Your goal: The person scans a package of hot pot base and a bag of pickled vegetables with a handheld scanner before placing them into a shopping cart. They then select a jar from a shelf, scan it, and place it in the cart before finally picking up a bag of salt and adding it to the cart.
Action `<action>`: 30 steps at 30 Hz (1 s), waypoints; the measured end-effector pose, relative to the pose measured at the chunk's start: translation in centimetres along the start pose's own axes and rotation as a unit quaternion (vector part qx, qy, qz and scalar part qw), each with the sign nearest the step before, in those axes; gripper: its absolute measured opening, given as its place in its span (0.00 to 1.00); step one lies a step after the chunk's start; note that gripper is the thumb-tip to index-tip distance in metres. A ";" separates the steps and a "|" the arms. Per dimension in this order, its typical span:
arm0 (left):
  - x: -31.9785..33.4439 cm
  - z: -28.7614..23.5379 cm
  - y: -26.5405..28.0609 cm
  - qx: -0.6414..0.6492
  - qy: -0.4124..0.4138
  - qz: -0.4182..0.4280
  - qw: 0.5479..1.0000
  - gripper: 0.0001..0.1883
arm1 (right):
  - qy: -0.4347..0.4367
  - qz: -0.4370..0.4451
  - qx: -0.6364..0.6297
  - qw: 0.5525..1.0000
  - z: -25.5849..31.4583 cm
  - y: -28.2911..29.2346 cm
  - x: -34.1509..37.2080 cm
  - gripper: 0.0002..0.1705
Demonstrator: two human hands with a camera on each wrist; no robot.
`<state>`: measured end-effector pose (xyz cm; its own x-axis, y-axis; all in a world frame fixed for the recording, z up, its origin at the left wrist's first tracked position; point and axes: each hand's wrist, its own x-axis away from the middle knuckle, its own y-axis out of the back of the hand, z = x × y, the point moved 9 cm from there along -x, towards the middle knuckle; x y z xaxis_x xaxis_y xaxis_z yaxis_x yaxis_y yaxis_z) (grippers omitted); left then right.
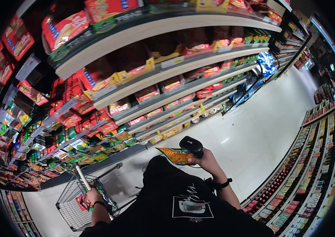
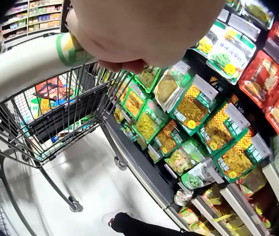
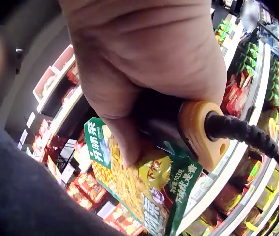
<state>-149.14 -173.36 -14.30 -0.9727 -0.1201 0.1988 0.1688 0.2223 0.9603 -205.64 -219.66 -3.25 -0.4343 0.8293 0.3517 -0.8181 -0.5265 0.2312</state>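
Observation:
My left hand [image 1: 93, 195] grips the pale handle bar [image 1: 82, 175] of a wire shopping cart [image 1: 72, 205]; in the left wrist view the fingers curl over the bar [image 2: 26, 56]. Inside the cart lie a red packet [image 2: 54, 88] and several other packs. In front of my body, my right hand [image 1: 208, 162] holds a black handheld scanner [image 1: 192, 145], whose cable [image 3: 233, 129] leaves its orange-ringed end. The same hand holds a green-edged packet of yellow pickled vegetables [image 1: 178, 157], with the thumb pressed on its front in the right wrist view.
Shelves of red and green food packs [image 1: 136, 94] run along the left and ahead. To the right stands a long shelf of jars and packs [image 1: 294, 189]. White floor [image 1: 254, 126] stretches between them. Green pickle packs [image 2: 191, 110] hang close beside the cart.

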 end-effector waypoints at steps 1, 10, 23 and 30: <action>-0.1 0.1 -1.1 -0.006 -0.010 0.004 1.000 0.29 | -0.005 -0.006 -0.017 1.000 -0.8 1.4 0.4 0.30; 6.9 -4.3 -4.7 0.029 -0.051 0.019 0.998 0.28 | -0.039 -0.077 -0.054 0.995 -5.0 9.7 2.0 0.28; 13.7 -8.0 -12.0 -0.108 -0.165 0.056 0.979 0.39 | -0.043 -0.032 -0.028 0.998 -4.5 21.8 -5.3 0.27; 21.5 -11.4 -14.7 -0.079 -0.083 0.062 0.991 0.34 | -0.055 -0.002 -0.031 0.998 -2.2 29.4 -11.6 0.27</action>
<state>-170.72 -190.22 -21.87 -0.9537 0.0630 0.2940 0.2981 0.0685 0.9521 -225.44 -244.34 -2.52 -0.3889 0.8041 0.4495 -0.8434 -0.5072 0.1775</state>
